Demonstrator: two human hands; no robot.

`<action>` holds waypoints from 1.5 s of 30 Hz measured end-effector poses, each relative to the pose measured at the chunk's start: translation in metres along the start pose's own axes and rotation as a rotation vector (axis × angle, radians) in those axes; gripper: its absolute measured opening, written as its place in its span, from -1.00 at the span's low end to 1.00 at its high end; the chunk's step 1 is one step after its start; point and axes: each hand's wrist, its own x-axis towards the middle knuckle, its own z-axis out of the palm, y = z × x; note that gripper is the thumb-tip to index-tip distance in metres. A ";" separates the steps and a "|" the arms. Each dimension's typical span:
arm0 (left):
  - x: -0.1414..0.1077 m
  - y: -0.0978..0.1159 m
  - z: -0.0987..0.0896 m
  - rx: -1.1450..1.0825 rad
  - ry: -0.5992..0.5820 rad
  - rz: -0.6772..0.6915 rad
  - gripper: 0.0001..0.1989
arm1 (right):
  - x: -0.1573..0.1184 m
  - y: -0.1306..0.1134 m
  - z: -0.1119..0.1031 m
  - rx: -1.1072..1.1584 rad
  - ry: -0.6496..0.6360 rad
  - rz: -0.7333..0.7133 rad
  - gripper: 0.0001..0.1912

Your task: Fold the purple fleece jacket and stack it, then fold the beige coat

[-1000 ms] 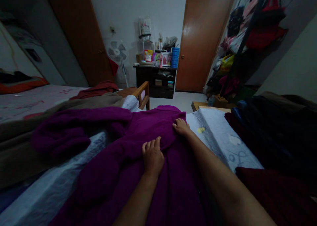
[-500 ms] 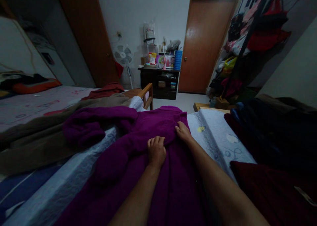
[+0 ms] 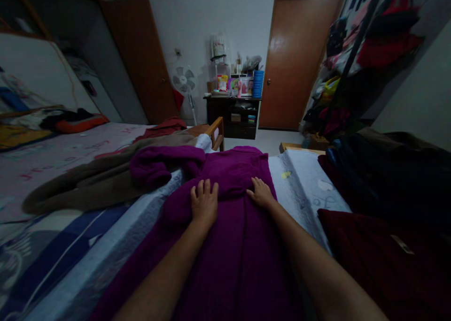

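Note:
A long purple garment point(image 3: 225, 246) lies spread over the bed, its collar end away from me and one sleeve stretched to the left over a brown garment point(image 3: 102, 185). On its upper left part rests my left hand point(image 3: 205, 202), palm down with the fingers spread. My right hand point(image 3: 260, 192) lies on the upper right part near the edge, fingers apart and flat on the cloth. Neither hand grips anything that I can see.
On the right are a folded dark red cloth point(image 3: 380, 260) and a dark clothes pile point(image 3: 394, 180). A wooden bed post point(image 3: 215, 132) stands beyond the collar. Farther back are a fan point(image 3: 184, 79), a black cabinet point(image 3: 230, 119) and a door point(image 3: 289, 63).
My left hand has moved left across the purple garment and its fingers have spread. The fingers of my right hand have opened onto the cloth. The view has shifted slightly left.

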 end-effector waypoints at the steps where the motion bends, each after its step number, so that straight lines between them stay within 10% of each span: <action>1: -0.008 -0.012 -0.007 0.044 -0.002 -0.008 -0.55 | -0.002 -0.001 -0.002 0.016 0.004 0.012 -0.23; 9: -0.044 -0.071 -0.044 0.102 -0.173 0.020 -0.53 | -0.040 -0.021 0.006 -0.002 -0.003 -0.030 -0.20; 15: -0.030 -0.089 -0.072 -0.213 -0.001 -0.047 -0.61 | -0.049 -0.024 0.013 -0.035 0.036 -0.046 -0.26; 28: -0.034 -0.066 -0.117 -1.143 0.102 -0.197 -0.65 | -0.039 -0.011 0.000 0.000 -0.034 -0.073 -0.45; 32: -0.042 -0.065 -0.124 -1.198 -0.155 -0.061 -0.73 | -0.040 -0.013 0.000 0.011 -0.045 -0.061 -0.49; 36: -0.055 -0.070 -0.115 -0.998 -0.501 0.129 -0.71 | -0.038 -0.009 -0.004 0.102 -0.024 -0.078 -0.55; 41: -0.078 -0.087 -0.073 -0.562 -0.315 0.003 -0.63 | -0.035 -0.006 -0.009 0.182 0.032 -0.069 -0.49; 45: -0.095 -0.100 -0.047 -0.455 -0.417 -0.167 -0.35 | -0.035 -0.012 -0.008 0.211 0.100 -0.050 -0.41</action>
